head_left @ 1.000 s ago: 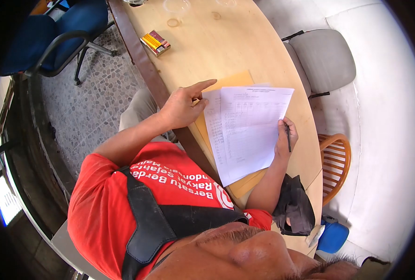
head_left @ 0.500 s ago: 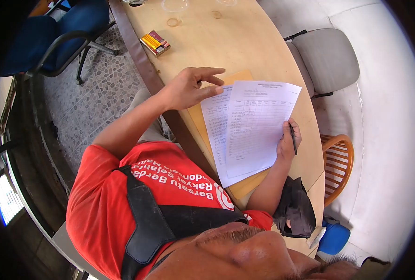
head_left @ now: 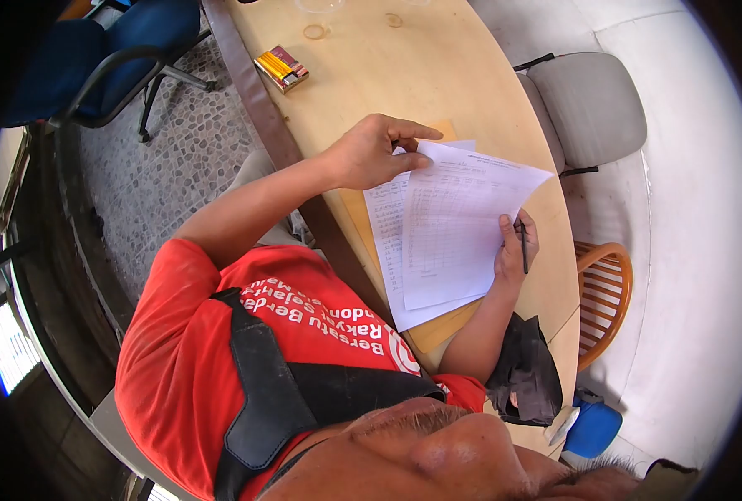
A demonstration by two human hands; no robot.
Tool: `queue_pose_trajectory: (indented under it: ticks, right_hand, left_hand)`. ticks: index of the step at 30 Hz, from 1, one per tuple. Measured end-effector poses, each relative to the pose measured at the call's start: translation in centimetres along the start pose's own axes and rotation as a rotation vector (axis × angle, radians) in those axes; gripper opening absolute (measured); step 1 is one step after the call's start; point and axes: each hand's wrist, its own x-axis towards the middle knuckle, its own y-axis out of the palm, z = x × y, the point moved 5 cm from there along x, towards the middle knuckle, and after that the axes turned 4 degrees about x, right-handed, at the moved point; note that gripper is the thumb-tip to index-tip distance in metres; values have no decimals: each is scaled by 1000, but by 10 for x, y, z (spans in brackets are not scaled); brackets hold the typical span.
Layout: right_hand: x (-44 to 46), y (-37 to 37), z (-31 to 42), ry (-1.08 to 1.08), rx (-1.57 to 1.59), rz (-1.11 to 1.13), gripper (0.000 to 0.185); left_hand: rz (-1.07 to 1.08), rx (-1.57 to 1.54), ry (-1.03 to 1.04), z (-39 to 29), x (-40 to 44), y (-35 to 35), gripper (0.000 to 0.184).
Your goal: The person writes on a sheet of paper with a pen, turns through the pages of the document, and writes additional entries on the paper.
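My left hand (head_left: 375, 152) is at the top left corner of the upper printed sheet (head_left: 463, 225), its thumb over the paper and its index finger stretched past the edge. My right hand (head_left: 516, 242) holds a dark pen (head_left: 524, 249) upright against the palm, with its thumb on the sheet's right edge. The upper sheet is tilted and slightly bent. Beneath it lies a second sheet (head_left: 381, 225) with handwritten rows. Both papers rest over a yellow-brown envelope (head_left: 438, 330).
On the wooden table (head_left: 371, 75) are a cigarette pack with a yellow lighter (head_left: 282, 68), and a black bag (head_left: 525, 376) beside my right forearm. Around it are a grey chair (head_left: 588, 108), a wooden chair (head_left: 602, 305), blue chairs (head_left: 150, 42) and a blue object (head_left: 595, 426).
My left hand has moved right, from above the sheets' left side to the upper sheet's top corner. The upper sheet has shifted right and bends more. My right hand keeps the pen.
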Motion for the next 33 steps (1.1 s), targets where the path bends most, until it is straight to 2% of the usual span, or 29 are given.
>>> queue_pose_trajectory:
  ticks: [5,14,22,28,33]
  right_hand:
    - [0,-1,2,0,-4,-37,31]
    - [3,-6,3,-7,18,-61,33]
    - [8,-17,1,-6,100,-107,32]
    - [9,-21,2,-14,103,-128,29]
    - [10,-26,3,-5,115,-165,30]
  left_hand:
    - [-42,25,56,1,4,5,39]
    - [-19,16,27,-20,11,7,43]
    - [108,67,266,-32,14,16,42]
    - [105,133,343,-45,17,20,44]
    - [110,201,321,-59,23,23,43]
